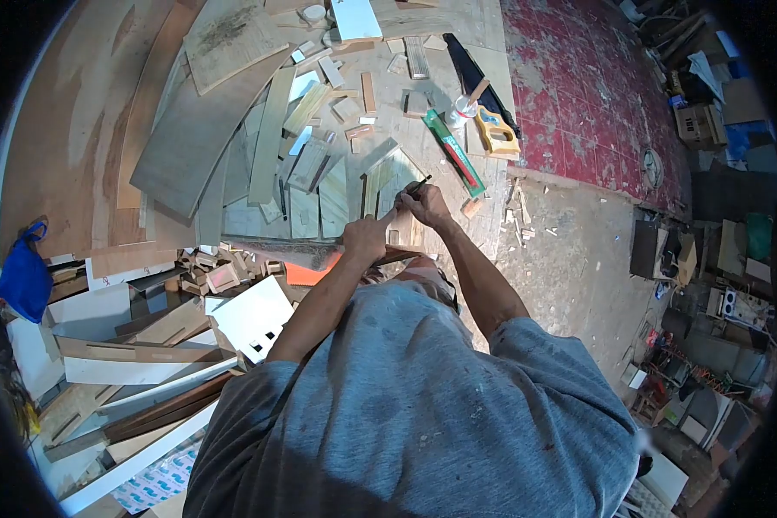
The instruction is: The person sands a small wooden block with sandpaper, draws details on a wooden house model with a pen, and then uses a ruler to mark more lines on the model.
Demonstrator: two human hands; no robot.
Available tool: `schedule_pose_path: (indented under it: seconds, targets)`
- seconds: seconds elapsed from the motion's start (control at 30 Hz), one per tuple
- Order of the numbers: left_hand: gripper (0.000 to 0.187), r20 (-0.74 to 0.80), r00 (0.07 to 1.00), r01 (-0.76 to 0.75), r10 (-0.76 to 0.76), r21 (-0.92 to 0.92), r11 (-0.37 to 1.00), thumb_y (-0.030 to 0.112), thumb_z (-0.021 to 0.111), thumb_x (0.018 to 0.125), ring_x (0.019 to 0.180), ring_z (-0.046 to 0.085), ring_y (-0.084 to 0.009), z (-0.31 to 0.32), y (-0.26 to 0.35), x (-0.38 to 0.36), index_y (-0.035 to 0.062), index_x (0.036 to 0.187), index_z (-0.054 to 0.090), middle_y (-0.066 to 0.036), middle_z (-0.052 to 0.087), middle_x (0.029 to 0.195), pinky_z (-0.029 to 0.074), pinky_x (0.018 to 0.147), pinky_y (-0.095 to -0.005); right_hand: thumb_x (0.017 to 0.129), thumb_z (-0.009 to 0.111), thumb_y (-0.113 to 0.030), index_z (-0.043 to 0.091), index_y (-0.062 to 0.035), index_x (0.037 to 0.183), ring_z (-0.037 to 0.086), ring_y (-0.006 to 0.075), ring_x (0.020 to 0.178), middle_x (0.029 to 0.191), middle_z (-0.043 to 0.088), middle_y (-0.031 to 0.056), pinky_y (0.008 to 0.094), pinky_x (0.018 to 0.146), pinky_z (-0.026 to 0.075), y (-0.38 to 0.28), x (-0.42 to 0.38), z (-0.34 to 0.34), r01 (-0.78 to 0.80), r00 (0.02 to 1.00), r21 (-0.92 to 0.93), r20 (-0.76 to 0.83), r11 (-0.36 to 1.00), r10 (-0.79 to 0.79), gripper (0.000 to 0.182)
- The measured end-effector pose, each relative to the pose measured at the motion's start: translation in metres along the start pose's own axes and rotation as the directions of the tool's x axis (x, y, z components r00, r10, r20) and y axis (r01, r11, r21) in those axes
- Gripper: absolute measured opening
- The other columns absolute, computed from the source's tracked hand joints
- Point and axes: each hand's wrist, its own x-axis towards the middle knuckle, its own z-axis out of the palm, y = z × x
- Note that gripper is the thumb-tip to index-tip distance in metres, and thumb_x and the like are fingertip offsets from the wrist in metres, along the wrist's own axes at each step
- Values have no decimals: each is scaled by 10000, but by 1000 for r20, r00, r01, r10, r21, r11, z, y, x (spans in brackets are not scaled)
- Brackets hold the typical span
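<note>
My right hand (427,205) is closed round a thin dark pencil-like tool (420,185) near the front edge of the workbench. Beside it, to the left, my left hand (365,237) is closed at the bench edge, its fingers curled over something I cannot make out. Light wood pieces (392,176) lie just beyond both hands. Further to the right are a green and red packet (454,154), a small white container (461,112) and a saw with a yellow handle (495,132).
Large boards (200,129) lean over the bench's left side. A blue bag (24,274) hangs at far left. Offcuts and a white panel (255,318) are heaped below the bench. Wood scraps (521,212) litter the floor at right.
</note>
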Motion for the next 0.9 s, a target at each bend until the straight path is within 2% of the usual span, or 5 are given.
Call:
schedule_pose_path:
  seconds: [0.17,0.23,0.33,0.47,0.9]
  targets:
    - [814,23,1000,6,-6,16,1000,144,691,807,942,702,-276,-6,1,-1,401,1506,361,-103,670,1015,562,759,-398,936,596,-102,668,58,873,691,167,710,801,724,118,302,673,559,2,-7,0,61,997,15,-46,998,-60,187]
    - [830,57,998,12,-14,36,999,167,711,806,933,703,-275,-13,3,-3,404,1513,347,-101,671,1004,565,755,-400,949,627,-126,674,35,947,664,133,759,835,718,89,275,687,523,11,-14,4,0,991,263,-131,965,36,168]
    - [867,82,997,4,-8,44,999,209,742,799,923,705,-273,-14,3,-2,412,1526,313,-101,669,1006,569,749,-401,953,636,-130,673,35,985,655,132,763,859,712,78,274,676,517,19,-23,13,-53,965,339,-225,939,136,172]
    - [908,114,993,-5,-3,72,997,243,768,786,923,707,-274,-16,2,0,416,1535,284,-104,665,1033,572,752,-399,956,639,-134,673,41,1005,645,130,763,865,700,70,276,679,515,19,-31,18,-99,950,265,-261,959,170,185]
    - [946,148,989,-18,6,75,997,236,777,782,965,702,-286,-16,-1,6,422,1546,251,-112,676,1059,570,778,-409,952,645,-127,673,60,998,634,132,767,862,705,76,299,698,509,28,-38,18,52,982,146,-186,988,-24,194]
